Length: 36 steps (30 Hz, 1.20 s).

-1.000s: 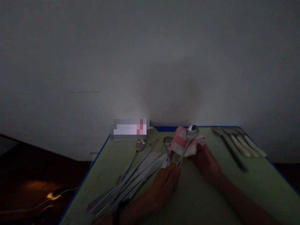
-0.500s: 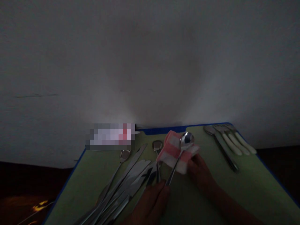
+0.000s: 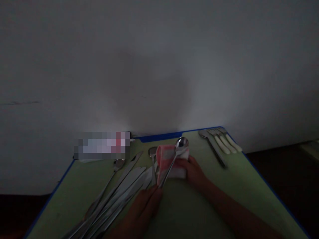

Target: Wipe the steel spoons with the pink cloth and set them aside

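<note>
My left hand is closed around the handle of a shiny metal spoon, whose bowl points up and away from me. Behind the spoon, my right hand grips a pink and white checked cloth, its fingers bent over the fabric. The cloth lies right at the spoon's neck; whether the two touch cannot be made out. Just left of the cloth is another spoon, its lower handle hidden near my left hand. A pile of table knives spreads out to the left of that hand.
The green table has a blue edge and stands against a grey wall. Forks with white handles and a dark-handled spoon lie at the back right. Another spoon and a blurred-out packet are at the left.
The view has shifted, so the table items sit further left. My right hand has drawn the cloth back from around the spoon's bowl toward its neck, with the fingers now more visible.
</note>
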Each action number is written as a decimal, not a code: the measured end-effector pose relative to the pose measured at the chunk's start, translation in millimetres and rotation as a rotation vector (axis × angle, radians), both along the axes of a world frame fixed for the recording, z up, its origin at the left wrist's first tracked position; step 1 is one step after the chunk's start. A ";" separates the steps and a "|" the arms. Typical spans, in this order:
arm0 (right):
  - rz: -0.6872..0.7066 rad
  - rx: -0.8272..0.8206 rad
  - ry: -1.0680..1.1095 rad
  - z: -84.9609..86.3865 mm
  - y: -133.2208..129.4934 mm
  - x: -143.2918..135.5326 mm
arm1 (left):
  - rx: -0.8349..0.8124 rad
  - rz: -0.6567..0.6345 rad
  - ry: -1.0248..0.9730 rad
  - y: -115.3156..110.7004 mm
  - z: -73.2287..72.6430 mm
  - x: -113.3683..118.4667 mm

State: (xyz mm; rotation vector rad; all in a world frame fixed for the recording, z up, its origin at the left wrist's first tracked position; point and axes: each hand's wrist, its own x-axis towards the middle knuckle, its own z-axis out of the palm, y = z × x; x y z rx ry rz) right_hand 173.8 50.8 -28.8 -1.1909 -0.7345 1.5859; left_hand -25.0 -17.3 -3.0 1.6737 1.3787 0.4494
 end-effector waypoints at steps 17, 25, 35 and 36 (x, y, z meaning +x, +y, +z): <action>-0.207 0.180 0.380 3.1 16.5 -3.2 | 0.089 -0.058 -0.221 5.3 3.0 17.5; -0.244 0.192 0.490 4.9 5.2 -1.4 | 0.086 -0.066 -0.246 0.3 8.3 24.2; -0.240 0.163 0.640 9.5 10.0 0.0 | 0.015 -0.015 -0.309 4.4 -8.6 22.2; -0.238 0.161 0.653 11.0 9.7 0.2 | 0.007 -0.023 -0.308 4.3 -7.7 22.3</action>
